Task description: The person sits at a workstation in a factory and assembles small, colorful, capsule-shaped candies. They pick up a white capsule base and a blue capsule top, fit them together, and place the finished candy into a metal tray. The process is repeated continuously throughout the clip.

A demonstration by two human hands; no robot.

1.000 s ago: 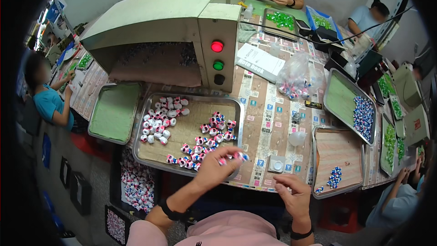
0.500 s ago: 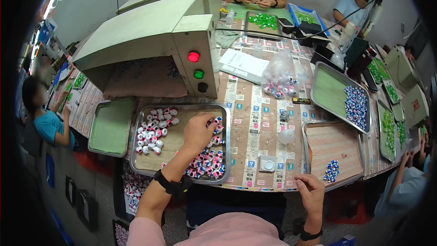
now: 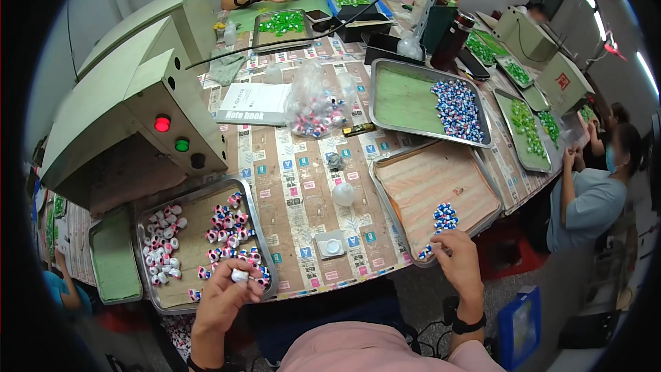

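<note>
My left hand (image 3: pixel 224 296) is raised over the near edge of a metal tray (image 3: pixel 265 262). Its fingers pinch a small white rounded piece (image 3: pixel 239 275), part of which they cover. Inside that tray lie white-and-pink pieces (image 3: pixel 165 234) on the left and a pile of pink, white and blue pieces (image 3: pixel 224 224) on the right. On the right side, my right hand (image 3: pixel 460 265) reaches the near corner of a second tray (image 3: pixel 430 172), lined with pinkish cloth. Its thumb and finger come together beside small blue-and-white pieces (image 3: pixel 446 217); whether one is between them is unclear.
A pale machine (image 3: pixel 151 96) with lit buttons stands behind the left tray. A white dispenser bulb (image 3: pixel 343 194), a small white block (image 3: pixel 330 244), a plastic bag (image 3: pixel 317 107) and a notebook (image 3: pixel 253 104) occupy the middle. Another tray (image 3: pixel 406 100) lies behind; co-workers sit around.
My view has turned right. My left hand has drawn back from the pile and now holds a white piece in front. My right hand has moved to the blue-and-white pieces in the right tray.
</note>
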